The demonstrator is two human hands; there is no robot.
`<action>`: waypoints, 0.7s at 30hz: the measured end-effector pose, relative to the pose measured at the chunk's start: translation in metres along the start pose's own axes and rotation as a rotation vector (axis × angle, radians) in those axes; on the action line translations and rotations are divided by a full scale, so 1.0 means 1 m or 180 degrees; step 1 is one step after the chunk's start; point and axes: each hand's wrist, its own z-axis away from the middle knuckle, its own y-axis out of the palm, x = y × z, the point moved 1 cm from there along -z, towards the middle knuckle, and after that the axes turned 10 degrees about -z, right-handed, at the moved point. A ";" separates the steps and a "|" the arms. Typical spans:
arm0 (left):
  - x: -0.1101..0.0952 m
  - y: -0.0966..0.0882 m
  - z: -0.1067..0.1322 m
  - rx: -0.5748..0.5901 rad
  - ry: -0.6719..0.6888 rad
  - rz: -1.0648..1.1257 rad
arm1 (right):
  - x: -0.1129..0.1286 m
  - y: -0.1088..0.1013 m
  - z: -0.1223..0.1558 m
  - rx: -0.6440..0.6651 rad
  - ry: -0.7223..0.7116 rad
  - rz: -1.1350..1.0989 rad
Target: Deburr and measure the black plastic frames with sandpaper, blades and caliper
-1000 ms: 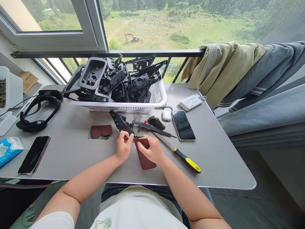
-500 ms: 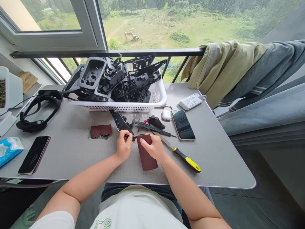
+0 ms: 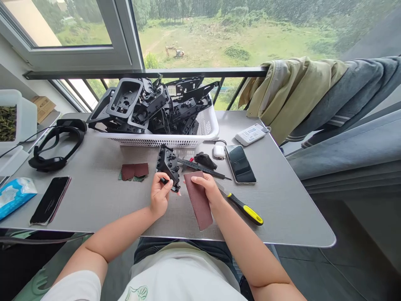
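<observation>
My left hand (image 3: pixel 161 194) is closed on the near end of a black plastic part (image 3: pixel 169 162), whose clips and ribbed side face up. In my right hand (image 3: pixel 207 189) is a strip of reddish-brown sandpaper (image 3: pixel 198 202), pinched near its upper edge, with the lower end hanging toward me. A small gap separates the sandpaper from the plastic part. Just beyond my hands lie a caliper (image 3: pixel 203 168) and a crumpled black item (image 3: pixel 205 160). A tool with a black and yellow handle (image 3: pixel 246 209) rests to the right, its blade partly behind my right hand.
A white basket (image 3: pixel 163 141) heaped with black plastic parts stands at the back. Sandpaper pieces (image 3: pixel 134 170) lie left of my hands. Phones (image 3: pixel 50 200), a black headband device (image 3: pixel 56 142), a tissue pack (image 3: pixel 15 196) and a white earbud case (image 3: pixel 219 152) are on the table (image 3: pixel 291 217).
The plastic part has been turned over, so its clipped side shows more. My right hand and the sandpaper have shifted slightly right, away from it.
</observation>
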 end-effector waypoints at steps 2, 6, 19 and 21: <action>-0.009 0.000 0.002 0.0329 -0.0161 0.0327 | 0.001 0.002 0.003 0.0086 0.0043 -0.0214; -0.026 0.000 -0.006 0.1064 -0.0632 0.0792 | 0.004 0.001 0.007 0.0087 -0.0119 -0.0598; -0.020 0.005 -0.015 0.0951 -0.1164 0.1016 | -0.001 0.001 0.004 -0.0384 -0.0536 -0.0739; -0.017 0.006 -0.012 0.0846 -0.0990 0.0855 | -0.001 0.002 0.003 -0.0392 -0.0582 -0.0667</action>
